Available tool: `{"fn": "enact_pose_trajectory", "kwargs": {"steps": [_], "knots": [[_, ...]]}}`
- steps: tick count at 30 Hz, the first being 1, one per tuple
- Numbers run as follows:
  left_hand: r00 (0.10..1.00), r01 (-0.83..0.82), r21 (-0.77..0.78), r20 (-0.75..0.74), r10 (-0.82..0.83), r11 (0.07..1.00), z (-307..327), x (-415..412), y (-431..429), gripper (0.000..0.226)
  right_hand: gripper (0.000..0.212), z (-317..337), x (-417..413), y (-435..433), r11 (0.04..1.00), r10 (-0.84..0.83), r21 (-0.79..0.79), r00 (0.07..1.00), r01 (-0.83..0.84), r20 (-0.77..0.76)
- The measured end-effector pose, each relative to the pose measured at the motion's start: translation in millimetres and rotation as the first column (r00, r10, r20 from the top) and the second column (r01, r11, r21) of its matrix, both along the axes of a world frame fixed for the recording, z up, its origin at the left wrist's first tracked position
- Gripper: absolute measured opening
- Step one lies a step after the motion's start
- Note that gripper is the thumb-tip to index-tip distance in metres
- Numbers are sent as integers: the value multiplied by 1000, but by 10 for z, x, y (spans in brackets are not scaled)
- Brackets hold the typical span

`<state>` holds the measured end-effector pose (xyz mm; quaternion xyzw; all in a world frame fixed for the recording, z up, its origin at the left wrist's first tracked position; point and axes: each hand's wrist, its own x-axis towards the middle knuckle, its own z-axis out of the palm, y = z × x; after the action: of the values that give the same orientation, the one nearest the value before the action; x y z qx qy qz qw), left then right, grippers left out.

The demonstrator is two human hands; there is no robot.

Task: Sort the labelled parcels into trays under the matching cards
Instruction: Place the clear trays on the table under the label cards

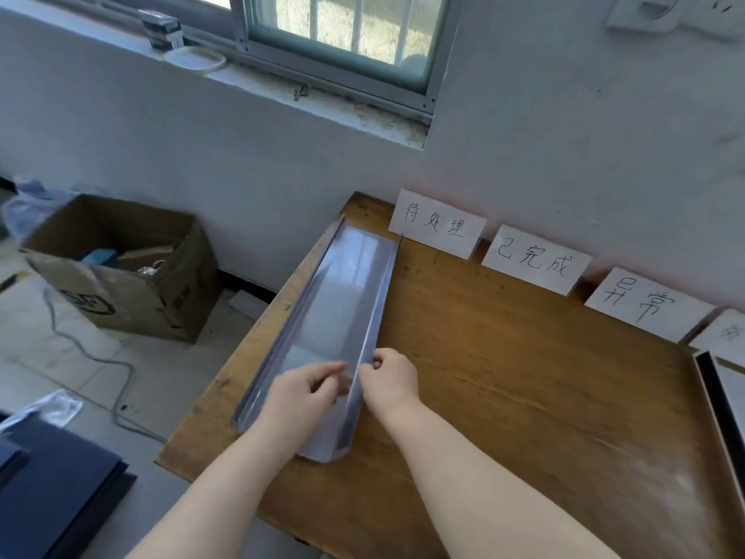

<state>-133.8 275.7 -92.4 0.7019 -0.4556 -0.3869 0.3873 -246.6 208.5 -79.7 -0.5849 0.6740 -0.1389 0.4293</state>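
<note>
Clear plastic tray (322,300) lies lengthwise along the left side of the wooden table (504,377), its far end just below the first card (437,224) leaning on the wall. Both hands pinch its raised right wall near the close end: the left hand (302,393) from inside the tray, the right hand (393,379) from outside. Two more handwritten cards (536,260) (645,304) stand further right. An open cardboard box (121,276) sits on the floor left of the table.

Cards (536,260): 待处理, 已完成, 异常
</note>
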Motion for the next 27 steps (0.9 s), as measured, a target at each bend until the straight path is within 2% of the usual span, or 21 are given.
{"fn": "enact_pose_trajectory", "kwargs": {"steps": [3, 5, 7, 10, 12, 17, 24, 27], "knots": [[963, -238, -205, 79, 258, 949, 156, 193, -82, 24, 20, 35, -57, 24, 994, -89, -65, 994, 93, 68], [924, -333, -196, 127, 360, 922, 241, 324, -149, 24, 21, 63, -141, 35, 984, -124, -115, 988, 134, 86], [914, -318, -42, 250, 319, 947, 182, 451, -237, 31, 23, 80, -268, 35, 974, -152, -155, 984, 165, 93], [866, -202, 246, 498, 55, 948, 2, 542, -295, 43, 33, 86, -509, 23, 955, -187, -226, 981, 193, 46], [832, -191, 318, 555, -19, 929, -74, 533, -289, 40, 36, 72, -667, 25, 947, -204, -251, 979, 202, 19], [782, -246, 279, 623, 20, 928, -108, 530, -313, 17, 36, -22, -975, 81, 943, -251, -230, 968, 241, -13], [682, -210, 196, 732, 0, 958, -142, 545, -317, 22, 34, -199, -1158, 169, 946, -273, -192, 961, 261, -39], [714, -210, 66, 692, 107, 975, -173, 556, -282, 22, 34, -249, -1198, 170, 948, -270, -186, 962, 260, -35]]}}
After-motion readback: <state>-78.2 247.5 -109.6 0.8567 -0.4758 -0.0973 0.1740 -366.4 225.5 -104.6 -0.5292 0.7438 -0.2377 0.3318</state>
